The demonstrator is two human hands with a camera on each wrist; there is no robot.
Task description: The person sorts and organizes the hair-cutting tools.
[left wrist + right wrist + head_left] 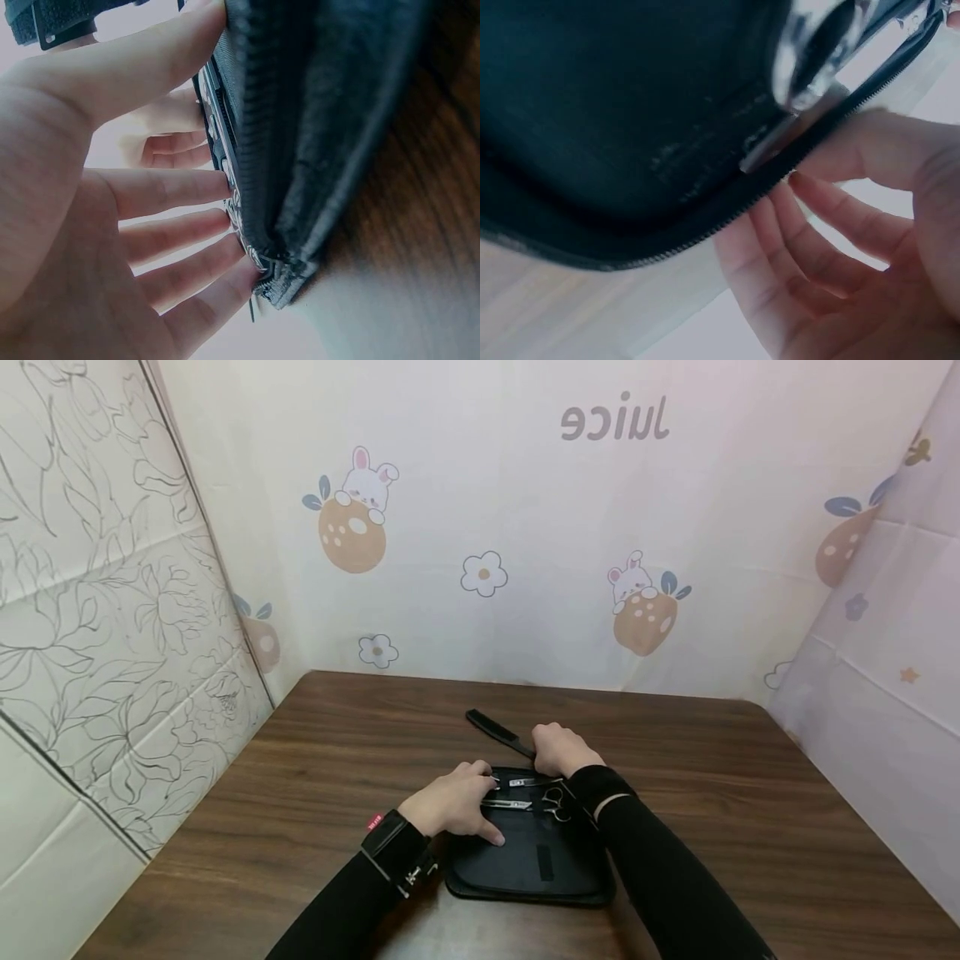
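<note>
A black zip case [517, 868] lies unfolded on the table, with hairdressing scissors [557, 806] and another slim metal tool [521, 782] tucked inside. My left hand [457, 802] rests over its left side, thumb on the black panel and fingers spread nearly straight; the left wrist view shows fingertips touching the zipped edge. At the far right corner, my right hand [561, 750] pinches the case's rim between thumb and fingers, seen close in the right wrist view beside the toothed zip [705, 232]. A black comb [495, 727] points away to the left, its handle end hidden by the right hand.
The brown wooden table [337, 735] reaches back to a printed curtain [465, 510]. More patterned cloth [112, 610] hangs along the left, and another curtain [892, 693] borders the right side.
</note>
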